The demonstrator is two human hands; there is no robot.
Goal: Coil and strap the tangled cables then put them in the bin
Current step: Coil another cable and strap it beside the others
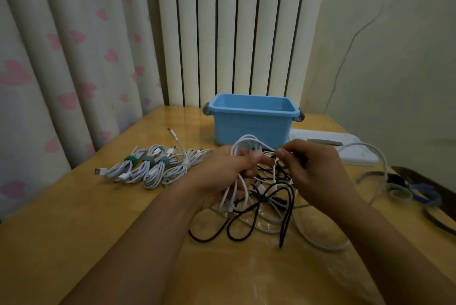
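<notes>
The left hand (222, 171) has a tight grip on loops of the white cable (243, 146). The right hand (318, 166) pinches it too. The tangled cables (261, 206) lie on the worktop (98, 218), in front of the blue bin (251, 122). Four strapped coils (153, 166) lie left.

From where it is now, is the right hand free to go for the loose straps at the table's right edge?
Probably not yet. The right hand is pinching a white cable that the left hand also grips. The straps lie unobstructed to its right, so letting go would likely clear the way.
</notes>
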